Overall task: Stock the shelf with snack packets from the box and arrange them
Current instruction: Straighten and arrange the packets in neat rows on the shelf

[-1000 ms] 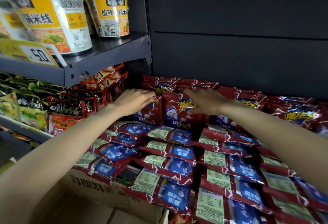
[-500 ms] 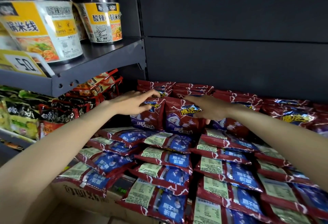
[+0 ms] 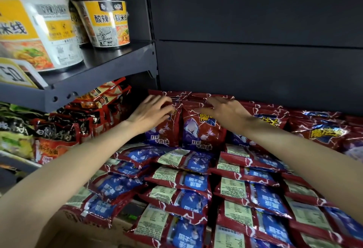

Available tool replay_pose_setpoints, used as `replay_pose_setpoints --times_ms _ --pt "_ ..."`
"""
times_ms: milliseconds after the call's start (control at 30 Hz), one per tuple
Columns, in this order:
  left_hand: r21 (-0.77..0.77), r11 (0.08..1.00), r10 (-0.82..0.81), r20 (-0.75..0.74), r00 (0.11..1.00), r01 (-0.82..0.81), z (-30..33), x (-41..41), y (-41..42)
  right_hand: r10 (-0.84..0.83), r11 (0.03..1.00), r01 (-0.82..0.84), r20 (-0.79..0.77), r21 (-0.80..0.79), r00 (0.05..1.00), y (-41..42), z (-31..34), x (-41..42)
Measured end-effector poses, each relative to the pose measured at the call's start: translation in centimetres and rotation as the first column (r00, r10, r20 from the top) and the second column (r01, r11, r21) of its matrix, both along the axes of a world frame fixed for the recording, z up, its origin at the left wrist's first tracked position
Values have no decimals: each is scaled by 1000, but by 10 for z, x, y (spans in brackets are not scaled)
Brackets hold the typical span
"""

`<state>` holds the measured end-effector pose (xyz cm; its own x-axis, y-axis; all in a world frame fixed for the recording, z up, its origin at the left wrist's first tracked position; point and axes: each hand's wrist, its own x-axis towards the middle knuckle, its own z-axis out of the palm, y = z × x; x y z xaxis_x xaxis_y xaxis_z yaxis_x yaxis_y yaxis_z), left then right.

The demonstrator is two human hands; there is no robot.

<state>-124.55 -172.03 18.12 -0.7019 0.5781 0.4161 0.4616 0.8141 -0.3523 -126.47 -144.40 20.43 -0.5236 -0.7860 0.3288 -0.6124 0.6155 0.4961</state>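
Both hands are reaching to the far left corner of the shelf, working on the upright row of red snack packets standing against the dark back panel. The left hand is resting on the top edge of the leftmost upright packet, its fingers loosely bent over the packet tops; whether it is actually pinching one cannot be told from here. The right hand is lying over the neighbouring packet with fingers spread and fairly straight, pressing rather than gripping. Judging by this, the person is squaring the row, pushing the packets back and together so they are standing face-out with the printed front showing.

Nearer, many more of the same packets are lying flat in overlapping rows, backs up, so their pale label panels are facing the camera; they look like stock waiting to be stood up. A cardboard box is showing at the near left, under the edge of these flat packets.

To the left, on a neighbouring shelf, other bagged noodles are standing in rows, and above them yellow-labelled noodle tubs are sitting on an upper shelf with a price tag at its front lip
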Motion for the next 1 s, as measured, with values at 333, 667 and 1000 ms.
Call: replay_pose_setpoints --times_ms 333,667,1000 --pt "-285 951 167 147 975 -120 -17 -16 -17 -14 991 11 17 134 1000 10 -26 -16" --pt "-231 972 101 247 964 -42 -17 -28 -5 12 990 -18 44 142 999 24 -33 -26" --pt "-9 999 38 241 970 -37 -8 -12 9 127 991 -135 293 8 948 35 -5 -8"
